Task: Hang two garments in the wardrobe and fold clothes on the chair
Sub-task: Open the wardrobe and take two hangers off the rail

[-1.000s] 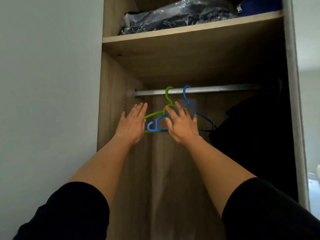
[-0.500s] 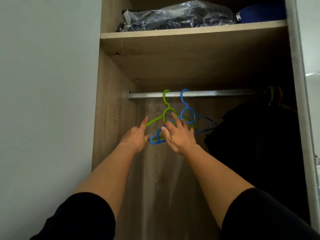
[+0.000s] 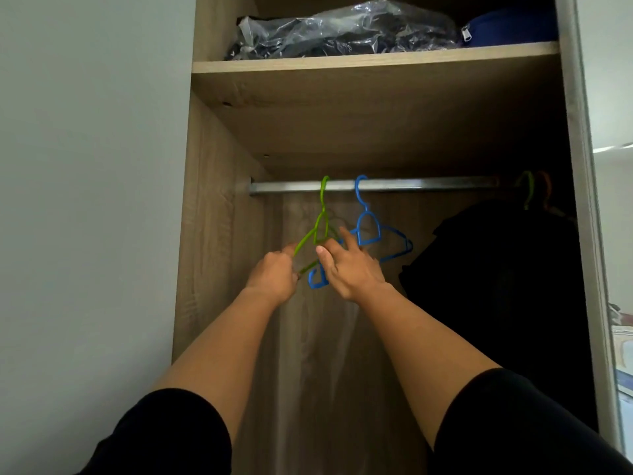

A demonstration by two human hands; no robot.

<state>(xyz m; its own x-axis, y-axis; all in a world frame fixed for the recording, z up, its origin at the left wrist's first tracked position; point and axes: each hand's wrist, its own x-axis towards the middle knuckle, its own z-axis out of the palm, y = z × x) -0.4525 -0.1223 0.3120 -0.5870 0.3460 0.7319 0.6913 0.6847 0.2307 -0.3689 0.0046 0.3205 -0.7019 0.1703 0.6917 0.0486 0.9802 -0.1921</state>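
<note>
Hangers first: a green hanger (image 3: 317, 231) and a blue hanger (image 3: 368, 231) both hook over the metal rail (image 3: 411, 185) inside the wardrobe (image 3: 219, 200), side by side, green on the left. From my feed I see the left hand (image 3: 274, 275) curled round the green hanger's lower left arm, pulling it askew. My view of the right hand (image 3: 349, 269) shows fingers straight and spread, resting against the blue hanger's frame near its left end — I see no grip there. Dark garments (image 3: 496, 286) hang at the rail's right end, on hangers whose hooks barely show. Above, on the shelf (image 3: 376, 60), lie a clear plastic bag (image 3: 342, 29) of dark fabric and a blue zipped bag (image 3: 507, 29) — both well apart from the hands
</note>
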